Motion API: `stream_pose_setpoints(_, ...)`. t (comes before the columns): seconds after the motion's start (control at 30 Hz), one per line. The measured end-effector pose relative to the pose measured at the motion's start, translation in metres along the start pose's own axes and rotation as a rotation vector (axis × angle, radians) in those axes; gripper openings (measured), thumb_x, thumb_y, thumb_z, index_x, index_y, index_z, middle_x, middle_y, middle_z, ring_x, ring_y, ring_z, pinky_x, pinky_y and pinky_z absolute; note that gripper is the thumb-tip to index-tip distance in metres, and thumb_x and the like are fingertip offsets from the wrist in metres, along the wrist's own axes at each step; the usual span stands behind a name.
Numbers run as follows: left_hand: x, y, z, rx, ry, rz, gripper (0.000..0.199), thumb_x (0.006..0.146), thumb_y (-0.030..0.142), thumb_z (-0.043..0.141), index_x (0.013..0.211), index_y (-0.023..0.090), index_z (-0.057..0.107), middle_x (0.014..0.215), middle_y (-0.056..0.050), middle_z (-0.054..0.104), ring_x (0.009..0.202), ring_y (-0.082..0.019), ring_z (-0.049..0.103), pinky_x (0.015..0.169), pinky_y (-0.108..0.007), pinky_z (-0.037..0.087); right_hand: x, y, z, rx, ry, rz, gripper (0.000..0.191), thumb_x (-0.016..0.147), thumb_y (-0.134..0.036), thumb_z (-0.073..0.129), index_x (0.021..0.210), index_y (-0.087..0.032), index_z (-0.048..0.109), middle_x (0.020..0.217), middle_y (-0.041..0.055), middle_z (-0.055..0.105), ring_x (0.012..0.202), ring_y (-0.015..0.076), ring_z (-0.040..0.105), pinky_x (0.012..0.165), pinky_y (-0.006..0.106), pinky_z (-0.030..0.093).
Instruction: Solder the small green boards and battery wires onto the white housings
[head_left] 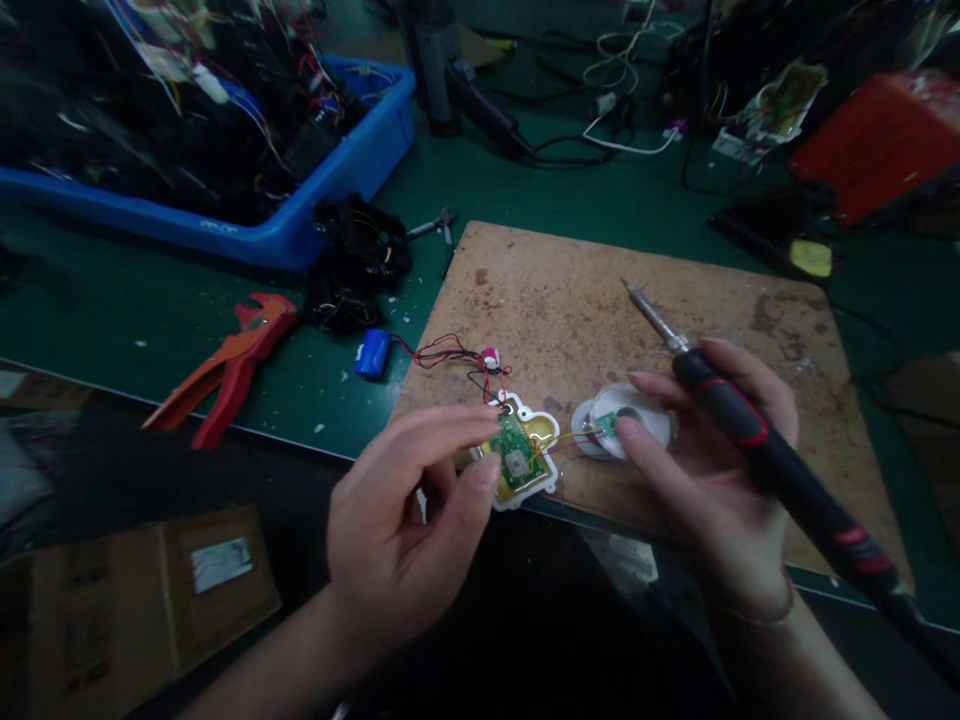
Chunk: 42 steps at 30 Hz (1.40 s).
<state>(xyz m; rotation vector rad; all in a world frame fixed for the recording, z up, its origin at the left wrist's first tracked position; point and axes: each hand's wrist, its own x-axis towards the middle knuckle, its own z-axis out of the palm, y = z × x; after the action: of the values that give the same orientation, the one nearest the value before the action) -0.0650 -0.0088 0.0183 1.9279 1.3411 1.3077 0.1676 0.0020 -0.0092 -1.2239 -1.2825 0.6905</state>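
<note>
My left hand (420,510) has its thumb and fingers closed at the left side of a green circuit board (516,462) in a white-rimmed housing. In my right hand (727,460) a black and red soldering iron (724,400) slants across, its metal tip pointing up and left above the board. The thumb and a finger of that hand also hold a round white part (649,425) carrying a small green board. Thin wires (574,436) link it to the larger board. Red and black wires run from the housing to a blue battery pack (372,354).
A brown work board (555,290) lies on the green table (480,190). Red-handled cutters (229,365) and black parts (356,260) lie left, near a blue bin (300,230) of wired parts. A red box (877,145) and yellow sponge (811,258) stand right.
</note>
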Motion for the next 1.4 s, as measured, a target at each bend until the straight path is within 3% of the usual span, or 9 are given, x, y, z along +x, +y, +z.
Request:
stream_pose_setpoints(0.1, -0.012, -0.001, -0.011, -0.049, -0.042, 0.084, 0.014, 0.099, 0.023, 0.068, 0.112, 0.018, 0.07, 0.113, -0.007, 0.079, 0.076, -0.011, 0.073, 0.054, -0.018, 0.056, 0.001, 0.001, 0.0, 0.022, -0.007, -0.003, 0.08, 0.074, -0.012, 0.089, 0.143, -0.04, 0.058, 0.145, 0.003, 0.058, 0.113, 0.0194, 0.074, 0.105, 0.038, 0.063)
stream_pose_setpoints(0.23, -0.028, 0.005, -0.009, 0.044, -0.224, 0.292, 0.027, 0.1, 0.039, 0.071, 0.111, 0.014, 0.07, 0.101, -0.007, 0.083, 0.081, -0.015, 0.08, 0.067, -0.022, 0.063, 0.001, 0.003, 0.0, 0.022, 0.021, -0.035, 0.08, 0.073, -0.014, 0.089, 0.142, -0.041, 0.059, 0.144, 0.0024, 0.058, 0.112, 0.0198, 0.074, 0.1, 0.037, 0.064)
stream_pose_setpoints(0.43, -0.041, 0.006, 0.004, 0.012, -0.305, 0.274, 0.012, 0.1, 0.011, 0.066, 0.11, 0.014, 0.073, 0.097, 0.0, 0.085, 0.085, -0.01, 0.082, 0.079, -0.017, 0.062, 0.006, 0.01, -0.002, 0.108, 0.146, -0.14, 0.066, 0.074, -0.022, 0.091, 0.134, -0.041, 0.069, 0.144, 0.0009, 0.059, 0.105, 0.0178, 0.074, 0.089, 0.033, 0.063)
stream_pose_setpoints(0.57, -0.042, 0.004, 0.004, -0.055, -0.256, 0.221, 0.013, 0.099, 0.013, 0.07, 0.112, 0.015, 0.075, 0.099, -0.001, 0.085, 0.087, -0.01, 0.082, 0.085, -0.015, 0.062, 0.01, 0.01, 0.0, 0.183, 0.414, -0.184, 0.025, 0.099, -0.04, 0.066, 0.119, -0.032, 0.079, 0.131, 0.0025, 0.065, 0.077, 0.0071, 0.069, 0.068, 0.024, 0.055)
stream_pose_setpoints(0.7, -0.037, 0.004, 0.005, -0.115, -0.132, 0.149, 0.016, 0.097, 0.013, 0.071, 0.112, 0.016, 0.076, 0.098, -0.003, 0.085, 0.083, -0.011, 0.08, 0.083, -0.018, 0.064, 0.011, 0.005, 0.003, 0.096, 0.599, -0.213, 0.047, 0.11, -0.04, 0.039, 0.103, -0.023, 0.082, 0.083, 0.0027, 0.062, 0.053, 0.0036, 0.05, 0.046, 0.019, 0.035)
stream_pose_setpoints(0.87, -0.029, 0.002, 0.012, -0.242, 0.07, -0.077, 0.016, 0.095, 0.012, 0.071, 0.11, 0.017, 0.074, 0.09, -0.001, 0.081, 0.068, -0.008, 0.075, 0.066, -0.016, 0.062, 0.009, 0.007, 0.002, 0.076, 0.685, -0.213, 0.04, 0.105, -0.038, 0.045, 0.086, -0.023, 0.076, 0.087, 0.0013, 0.063, 0.057, 0.0058, 0.05, 0.046, 0.021, 0.032)
stream_pose_setpoints(1.07, -0.017, -0.001, 0.017, -0.314, 0.115, -0.171, 0.009, 0.094, 0.012, 0.072, 0.094, 0.021, 0.074, 0.079, 0.004, 0.074, 0.061, -0.006, 0.066, 0.056, -0.014, 0.054, 0.009, 0.007, 0.014, 0.148, 0.593, -0.21, 0.032, 0.092, -0.046, 0.056, 0.078, -0.019, 0.065, 0.064, -0.003, 0.047, 0.048, 0.0079, 0.04, 0.042, 0.023, 0.024)
stream_pose_setpoints(1.23, -0.008, 0.005, 0.017, -0.246, 0.155, -0.125, 0.013, 0.087, 0.008, 0.07, 0.08, 0.019, 0.068, 0.063, 0.006, 0.065, 0.051, -0.005, 0.058, 0.046, -0.014, 0.044, 0.002, 0.0, 0.021, 0.142, 0.487, -0.192, 0.029, 0.091, -0.041, 0.061, 0.072, -0.019, 0.061, 0.066, -0.003, 0.054, 0.044, 0.0074, 0.039, 0.034, 0.023, 0.019)
stream_pose_setpoints(1.4, -0.005, 0.006, 0.017, -0.224, 0.139, -0.092, 0.013, 0.086, 0.007, 0.069, 0.078, 0.017, 0.067, 0.063, 0.005, 0.066, 0.051, -0.006, 0.059, 0.049, -0.016, 0.047, -0.002, -0.004, 0.018, 0.14, 0.411, -0.181, 0.029, 0.091, -0.038, 0.061, 0.069, -0.018, 0.063, 0.063, -0.0028, 0.053, 0.047, 0.0086, 0.043, 0.035, 0.021, 0.022)
